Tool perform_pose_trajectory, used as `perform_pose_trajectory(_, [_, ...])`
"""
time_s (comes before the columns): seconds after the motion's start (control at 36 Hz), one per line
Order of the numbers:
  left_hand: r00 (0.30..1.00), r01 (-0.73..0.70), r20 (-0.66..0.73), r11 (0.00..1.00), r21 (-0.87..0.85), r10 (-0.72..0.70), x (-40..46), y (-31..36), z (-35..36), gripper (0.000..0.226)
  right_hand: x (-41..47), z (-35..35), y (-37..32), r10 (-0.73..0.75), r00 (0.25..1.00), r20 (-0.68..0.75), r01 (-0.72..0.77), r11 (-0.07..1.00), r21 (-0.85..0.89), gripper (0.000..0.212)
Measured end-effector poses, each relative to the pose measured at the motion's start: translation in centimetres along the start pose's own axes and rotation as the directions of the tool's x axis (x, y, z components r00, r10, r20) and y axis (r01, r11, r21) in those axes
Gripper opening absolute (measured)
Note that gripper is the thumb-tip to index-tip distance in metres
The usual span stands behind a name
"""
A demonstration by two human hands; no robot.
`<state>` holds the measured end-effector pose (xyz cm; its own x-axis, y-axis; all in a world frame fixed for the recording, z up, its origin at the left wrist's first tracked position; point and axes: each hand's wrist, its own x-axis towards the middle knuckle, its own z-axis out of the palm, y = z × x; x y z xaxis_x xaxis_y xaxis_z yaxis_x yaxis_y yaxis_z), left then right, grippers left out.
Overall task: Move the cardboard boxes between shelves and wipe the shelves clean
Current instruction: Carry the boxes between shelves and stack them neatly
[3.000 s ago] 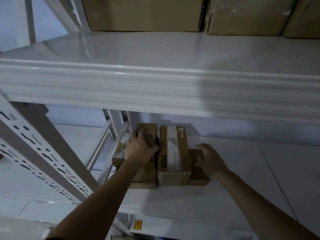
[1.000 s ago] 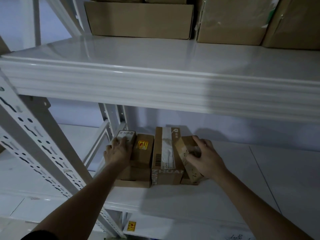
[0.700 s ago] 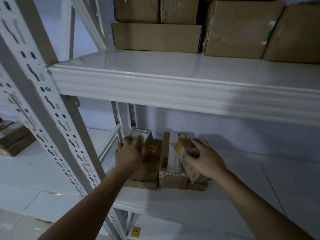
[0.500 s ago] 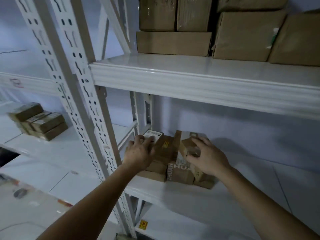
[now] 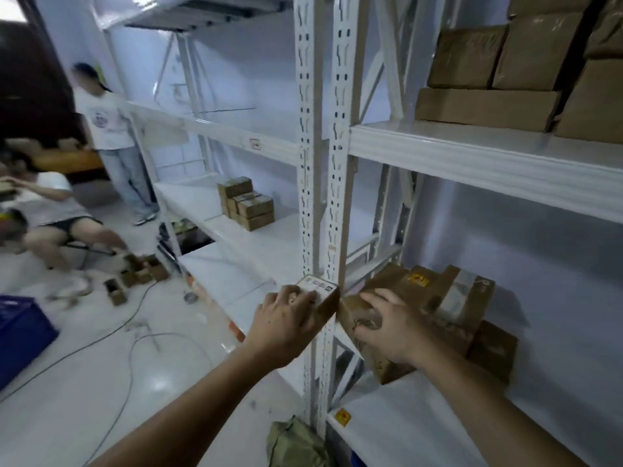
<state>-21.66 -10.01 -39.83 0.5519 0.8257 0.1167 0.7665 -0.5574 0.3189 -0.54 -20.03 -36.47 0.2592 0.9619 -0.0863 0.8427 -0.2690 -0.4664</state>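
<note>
My left hand point(image 5: 281, 326) grips a small cardboard box with a white label point(image 5: 320, 289), held out in front of the white perforated shelf upright point(image 5: 320, 203). My right hand point(image 5: 392, 328) grips a second small cardboard box point(image 5: 365, 332), lifted and tilted at the front of the lower shelf point(image 5: 421, 409). Behind it, several more cardboard boxes point(image 5: 438, 294) stay stacked on that shelf, one with a yellow sticker. To the left, a neighbouring shelf point(image 5: 256, 237) carries another small stack of boxes point(image 5: 246, 203).
Large cardboard boxes point(image 5: 488, 106) fill the upper shelf at the right. Two people point(image 5: 50, 197) are at the left, one seated, one standing. Cables, small open boxes point(image 5: 135, 278) and a blue crate point(image 5: 20, 335) lie on the floor. A green cloth point(image 5: 296, 443) sits by the upright's foot.
My view has swung left, showing the neighbouring bay and the room. Both hands have lifted their small boxes off the stack and carried them leftward, the left box now past the upright.
</note>
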Motion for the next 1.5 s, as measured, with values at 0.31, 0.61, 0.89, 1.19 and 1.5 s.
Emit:
perform_pose_trajectory(0.31, [0.946,0.315,-0.089,0.949,0.024,-0.312,-3.5,-16.2,-6.6,0.049,7.8,6.7,-16.2,-0.246,0.967,0.067,0.252,0.962,-0.106,0.078])
perform_pose_trajectory(0.61, [0.943,0.315,-0.139,0.947,0.067,-0.304,-0.1,-30.9,-12.5,0.055,16.7,12.8,-28.5,-0.276,0.961,0.012,0.275,0.955,-0.106,0.076])
perform_pose_trajectory(0.89, [0.975,0.21,-0.092,0.976,0.062,-0.204,9.2,-36.7,-11.9,0.067,25.1,14.5,-29.8,-0.149,0.988,-0.039,0.143,0.982,-0.125,0.076])
perform_pose_trajectory(1.19, [0.994,0.097,-0.046,0.995,0.037,-0.095,25.6,-39.5,-8.6,0.049,38.9,14.2,-25.9,0.007,0.996,-0.084,-0.014,0.997,-0.08,0.078])
perform_pose_trajectory(1.5, [0.999,-0.048,-0.016,0.999,0.011,0.048,39.1,-41.2,-4.9,0.047,48.1,13.4,-21.8,0.185,0.972,-0.147,-0.194,0.98,-0.049,0.077])
